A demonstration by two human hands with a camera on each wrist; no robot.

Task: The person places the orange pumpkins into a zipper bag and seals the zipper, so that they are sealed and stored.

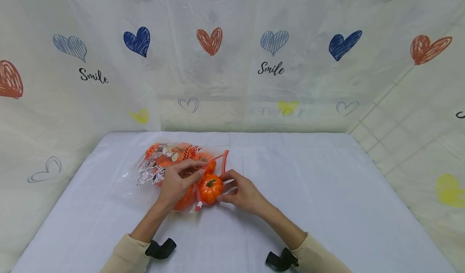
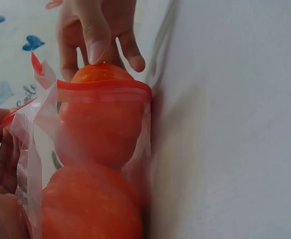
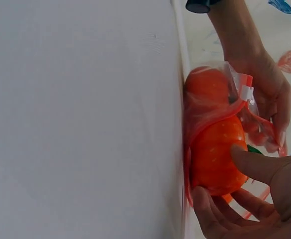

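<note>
A clear zip bag with cartoon print and a red zip edge lies on its side, holding several orange toy pumpkins. My left hand pinches the upper lip of the bag's mouth, which stands apart from the lower lip. Right at that mouth sits a small orange pumpkin with a green stem, partly inside the bag. My right hand holds it from the outer side, thumb and fingers on its surface. In the left wrist view, the red zip edge crosses in front of this pumpkin.
A white cloth covers the table, its far edge meeting a pale curtain printed with hearts. A white zip slider sits at the near end of the bag's mouth. Black wrist cameras are strapped to both forearms.
</note>
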